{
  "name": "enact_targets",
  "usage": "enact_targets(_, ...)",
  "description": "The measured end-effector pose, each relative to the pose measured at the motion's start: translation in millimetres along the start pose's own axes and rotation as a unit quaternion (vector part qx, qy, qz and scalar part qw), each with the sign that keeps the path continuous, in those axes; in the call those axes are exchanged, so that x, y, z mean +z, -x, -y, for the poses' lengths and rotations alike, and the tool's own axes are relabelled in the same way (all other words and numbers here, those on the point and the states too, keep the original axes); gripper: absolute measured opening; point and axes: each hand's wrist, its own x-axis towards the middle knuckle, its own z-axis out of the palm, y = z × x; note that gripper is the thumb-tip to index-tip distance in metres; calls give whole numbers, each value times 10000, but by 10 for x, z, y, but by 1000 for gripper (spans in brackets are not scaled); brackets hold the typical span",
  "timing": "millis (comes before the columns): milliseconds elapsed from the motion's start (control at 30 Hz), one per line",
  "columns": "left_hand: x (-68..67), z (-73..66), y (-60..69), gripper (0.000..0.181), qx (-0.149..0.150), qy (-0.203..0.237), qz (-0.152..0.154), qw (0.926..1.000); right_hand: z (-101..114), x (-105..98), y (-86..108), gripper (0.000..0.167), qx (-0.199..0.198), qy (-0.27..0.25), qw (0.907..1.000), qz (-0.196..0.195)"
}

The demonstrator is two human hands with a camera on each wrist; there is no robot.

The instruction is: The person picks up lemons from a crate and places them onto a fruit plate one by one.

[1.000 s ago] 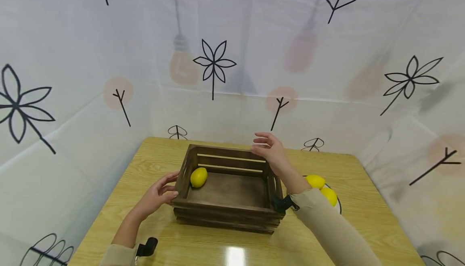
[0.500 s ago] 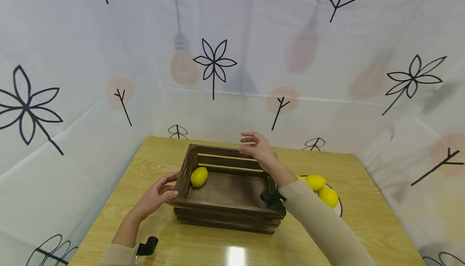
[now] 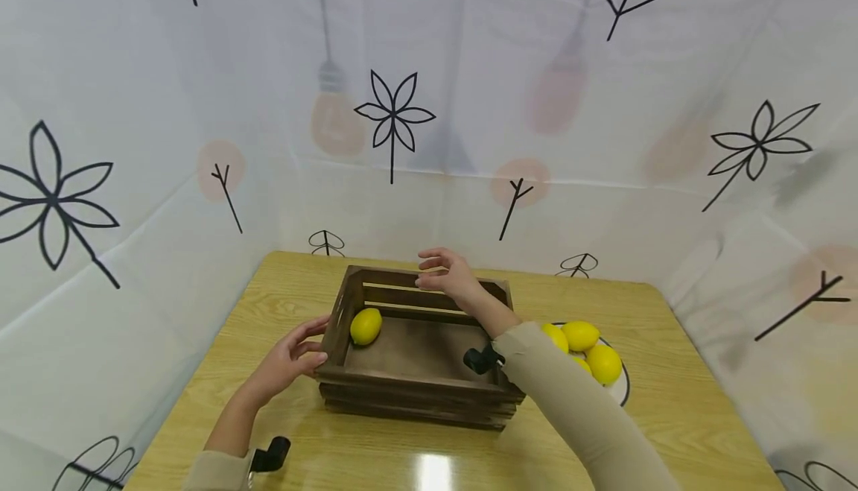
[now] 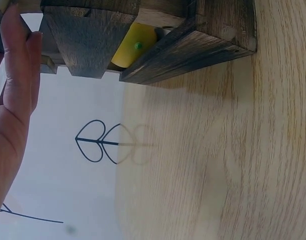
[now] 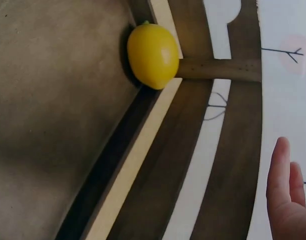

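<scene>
A dark brown wooden slatted crate [image 3: 418, 398] stands on the table, one yellow lemon [image 3: 366, 327] lying at its left end. My left hand [image 3: 284, 363] rests against the crate's left end, its fingers fairly straight along the slats [image 4: 88, 42] in the left wrist view. Over the crate's back right part is my right hand [image 3: 450, 280], with loosely bent fingers and nothing in it. From the right wrist, the lemon [image 5: 153, 56] appears in a corner inside the crate, apart from the hand [image 5: 287, 200].
To the right of the crate, a white plate [image 3: 623, 394] with a dark rim holds several lemons [image 3: 582, 336], partly hidden by my right sleeve [image 3: 570, 394]. A printed white cloth [image 3: 429, 208] hangs behind and beside the wooden table [image 3: 670, 372].
My right hand has moved left over the crate, and more of the lemons on the plate now shows. My left hand and the lemon in the crate have stayed put.
</scene>
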Motion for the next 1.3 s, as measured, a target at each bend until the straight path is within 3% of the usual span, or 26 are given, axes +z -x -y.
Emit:
enact_targets(367, 7, -7, 8, 58, -10, 46, -36, 10000, -161, 173, -126, 50, 342, -88, 9978, 556)
enact_targets(700, 5, 17, -6, 59, -11, -33, -40, 10000, -241, 271, -220, 49, 295, 580, 9860, 1538)
enact_targets(933, 9, 33, 11, 59, -102, -61, -112, 9999, -324, 380, -315, 51, 373, 1225, 9703, 2054)
enact_targets(1300, 10, 38, -7, 59, -65, 6, -57, 10000, -522, 473, -420, 52, 407, 2237, 9414, 2490)
